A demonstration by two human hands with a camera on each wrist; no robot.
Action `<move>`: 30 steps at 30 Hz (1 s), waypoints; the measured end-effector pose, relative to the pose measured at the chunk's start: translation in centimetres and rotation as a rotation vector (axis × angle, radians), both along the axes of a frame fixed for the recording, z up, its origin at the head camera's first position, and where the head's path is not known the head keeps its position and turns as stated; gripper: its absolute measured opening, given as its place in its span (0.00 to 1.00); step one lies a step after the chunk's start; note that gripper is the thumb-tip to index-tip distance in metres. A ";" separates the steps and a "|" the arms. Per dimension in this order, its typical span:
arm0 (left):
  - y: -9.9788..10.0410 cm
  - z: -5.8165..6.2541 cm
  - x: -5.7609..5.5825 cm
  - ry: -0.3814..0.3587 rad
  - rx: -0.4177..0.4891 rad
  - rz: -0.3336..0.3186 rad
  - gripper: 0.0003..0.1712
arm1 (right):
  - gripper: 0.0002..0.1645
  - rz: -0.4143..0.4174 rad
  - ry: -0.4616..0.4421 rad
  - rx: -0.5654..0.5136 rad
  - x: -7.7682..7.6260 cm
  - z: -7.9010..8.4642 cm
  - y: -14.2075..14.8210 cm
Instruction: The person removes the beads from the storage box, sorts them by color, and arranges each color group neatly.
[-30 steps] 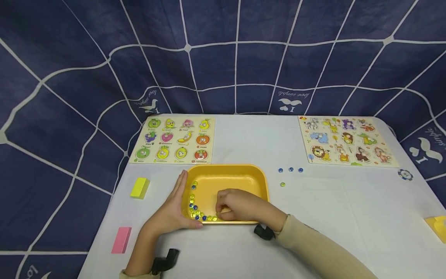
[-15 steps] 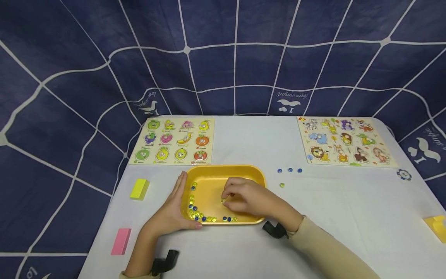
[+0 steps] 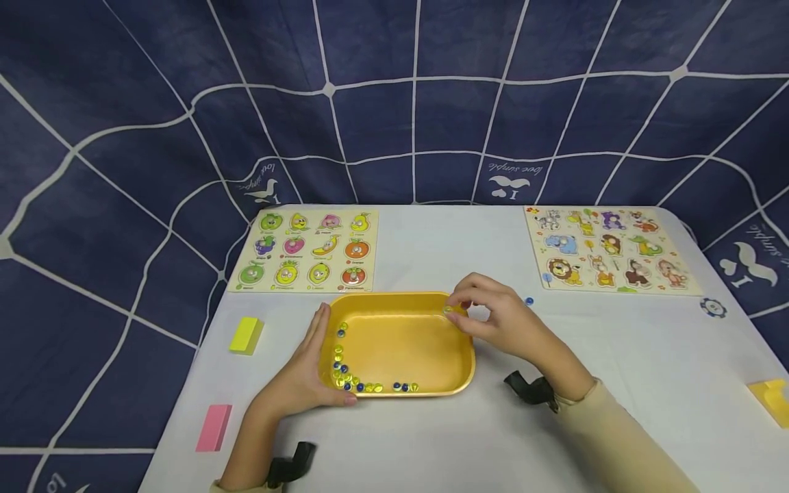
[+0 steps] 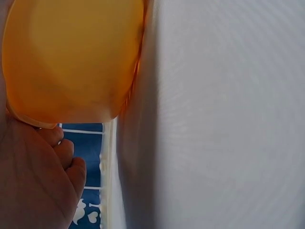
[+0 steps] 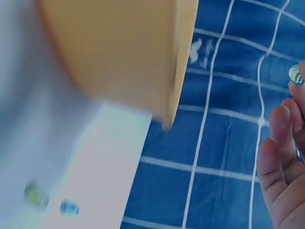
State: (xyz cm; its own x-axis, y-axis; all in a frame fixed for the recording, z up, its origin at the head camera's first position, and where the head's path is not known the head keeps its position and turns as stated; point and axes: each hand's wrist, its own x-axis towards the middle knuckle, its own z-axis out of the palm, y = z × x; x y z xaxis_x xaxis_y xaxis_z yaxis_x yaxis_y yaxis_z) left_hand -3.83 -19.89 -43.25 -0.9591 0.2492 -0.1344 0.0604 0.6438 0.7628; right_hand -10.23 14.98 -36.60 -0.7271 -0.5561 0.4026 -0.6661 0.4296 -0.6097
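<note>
A yellow plastic tray lies on the white table. My left hand grips its left side, with the thumb on the front rim and the fingers along the outer wall. Yellow and blue glass marbles line the inside along the left and front walls. At the back right corner, my right hand pinches a yellowish glass marble between thumb and fingertips. This marble shows clearly in the right wrist view. A loose blue marble is just behind the right hand, which hides the table close by.
A fruit puzzle board stands back left and an animal puzzle board back right. Yellow and pink blocks lie at the left. A poker chip and a yellow piece are at the right.
My right hand has moved from the tray's front wall, up across its middle, to the back right rim with a marble between its fingers. The left hand stays put.
</note>
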 end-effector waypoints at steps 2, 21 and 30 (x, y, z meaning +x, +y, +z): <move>0.0 0.0 0.0 0.000 -0.001 -0.001 0.84 | 0.07 -0.038 0.015 0.006 -0.2 -0.3 1.3; 0.0 0.0 -0.1 0.000 -0.025 0.008 0.86 | 0.06 -0.295 -0.229 0.180 -1.0 -6.0 9.7; 0.1 0.2 -0.1 0.000 -0.029 0.007 0.86 | 0.04 -0.322 -0.356 0.346 -1.0 -7.3 9.4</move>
